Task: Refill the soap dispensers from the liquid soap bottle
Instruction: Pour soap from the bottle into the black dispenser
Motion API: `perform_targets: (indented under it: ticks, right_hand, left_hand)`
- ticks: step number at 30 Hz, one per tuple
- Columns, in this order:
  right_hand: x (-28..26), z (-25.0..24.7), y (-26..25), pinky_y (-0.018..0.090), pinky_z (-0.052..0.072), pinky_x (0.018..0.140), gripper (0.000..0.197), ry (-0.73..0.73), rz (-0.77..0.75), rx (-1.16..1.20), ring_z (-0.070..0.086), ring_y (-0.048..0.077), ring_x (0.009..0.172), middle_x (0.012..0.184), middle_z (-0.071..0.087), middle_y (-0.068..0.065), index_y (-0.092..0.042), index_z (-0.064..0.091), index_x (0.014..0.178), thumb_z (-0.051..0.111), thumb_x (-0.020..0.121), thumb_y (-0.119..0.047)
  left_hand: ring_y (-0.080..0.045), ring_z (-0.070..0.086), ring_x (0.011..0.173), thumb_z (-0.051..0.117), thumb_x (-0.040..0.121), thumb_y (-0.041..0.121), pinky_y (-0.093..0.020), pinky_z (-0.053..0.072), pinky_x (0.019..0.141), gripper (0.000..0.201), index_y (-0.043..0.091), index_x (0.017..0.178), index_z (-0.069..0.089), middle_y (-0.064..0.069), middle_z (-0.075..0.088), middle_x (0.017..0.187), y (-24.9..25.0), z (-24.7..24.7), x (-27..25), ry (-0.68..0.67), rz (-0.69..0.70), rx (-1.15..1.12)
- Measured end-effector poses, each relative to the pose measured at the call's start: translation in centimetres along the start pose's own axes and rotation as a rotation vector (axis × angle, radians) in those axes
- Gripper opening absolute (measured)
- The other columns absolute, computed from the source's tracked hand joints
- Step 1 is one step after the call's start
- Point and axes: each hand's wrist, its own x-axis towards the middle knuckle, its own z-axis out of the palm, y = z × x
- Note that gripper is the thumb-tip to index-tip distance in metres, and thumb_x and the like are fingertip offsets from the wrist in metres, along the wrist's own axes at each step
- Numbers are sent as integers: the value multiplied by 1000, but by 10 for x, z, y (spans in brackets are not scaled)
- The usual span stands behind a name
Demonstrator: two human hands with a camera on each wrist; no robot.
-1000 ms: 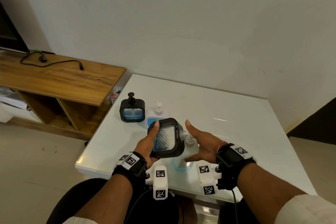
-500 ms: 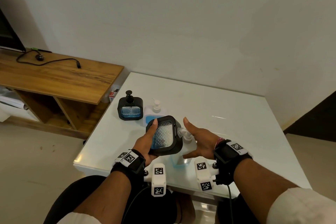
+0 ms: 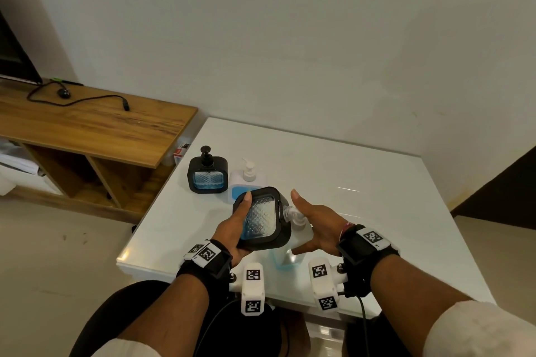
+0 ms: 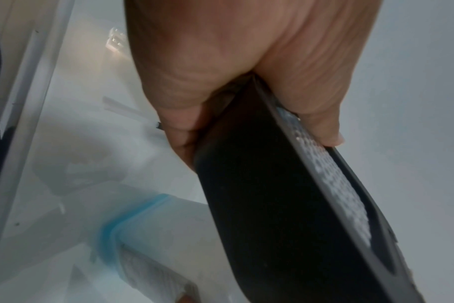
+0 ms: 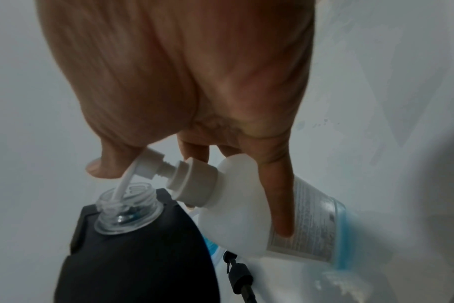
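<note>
The left hand (image 3: 232, 230) grips a black-framed soap dispenser (image 3: 261, 219) above the near edge of the white counter (image 3: 362, 197), tilted so its clear threaded neck (image 5: 128, 207) points toward the right hand (image 3: 319, 222); the thumb lies along the ribbed window and the other fingers (image 4: 179, 141) curl round the back. The right hand holds the liquid soap bottle (image 5: 249, 213), a white pump bottle with blue soap at its bottom, leaning toward the dispenser, with fingers (image 5: 277, 196) wrapped down its side and the thumb beside the pump head (image 5: 153, 162). The pump's nozzle reaches into the open neck (the dispenser's own pump top is off). Farther back on the counter stand a second black dispenser (image 3: 207, 174), pump fitted and part-filled with blue, and just beside it another white pump bottle (image 3: 246, 180). A wooden shelf unit (image 3: 95, 130) with a black cable stands to the left.
</note>
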Motion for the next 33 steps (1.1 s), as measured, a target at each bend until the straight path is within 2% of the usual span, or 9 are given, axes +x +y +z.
perform_targets:
  ticks: [5,10,14,21,26,29,31,33]
  right_hand:
    - [3,-1,1,60,55,81,104,4,41,6,61,39,112,132,58,13,-20,61,127,72,46,-86]
    - [1,-2,0,60,53,85,96,-62,21,7,65,37,109,126,64,13,-18,63,125,73,53,-80]
    - [0,-2,-2,62,54,80,97,-51,0,-6,65,39,106,125,63,15,-13,65,122,79,49,-75]
    - [1,-1,0,60,55,80,98,-19,13,-22,64,38,108,126,62,13,-17,66,120,76,47,-82]
    - [-2,-2,-4,62,55,78,98,-12,-5,-13,64,40,106,124,62,16,-11,65,120,79,48,-76]
    - [-3,-4,-5,63,54,79,92,-15,-4,-12,65,40,105,122,63,17,-9,65,120,76,54,-73]
    - [-3,-3,-5,61,55,79,94,13,1,-21,66,39,103,121,64,16,-10,65,118,75,52,-75]
    - [-5,-2,-4,59,55,81,94,-18,13,-32,66,38,104,119,66,15,-12,65,118,72,51,-78]
  left_hand:
    - [-41,67,113,80,64,55,-54,58,91,77,12,125,63,-19,71,123,0,-1,0,-2,7,-1]
    - [-42,67,113,81,64,55,-57,56,95,75,12,123,64,-20,71,122,1,-1,1,12,6,-16]
    - [-42,66,112,79,68,52,-53,59,86,69,11,120,63,-20,70,121,1,1,-1,-10,-16,-19]
    - [-42,67,113,79,64,56,-52,60,87,78,12,127,63,-20,71,123,2,-1,1,-8,-13,-32]
    - [-41,69,112,81,64,58,-52,61,82,82,13,130,64,-19,72,122,2,-3,2,-8,-16,-32]
    - [-42,69,111,80,69,58,-52,62,78,78,12,130,64,-21,72,122,3,-4,2,-14,-25,-52]
    - [-43,69,110,80,76,57,-52,62,75,71,12,128,64,-22,72,121,4,-4,1,-6,-31,-82]
    - [-43,69,109,81,75,57,-53,62,74,71,12,127,64,-22,72,121,3,-5,1,9,-45,-85]
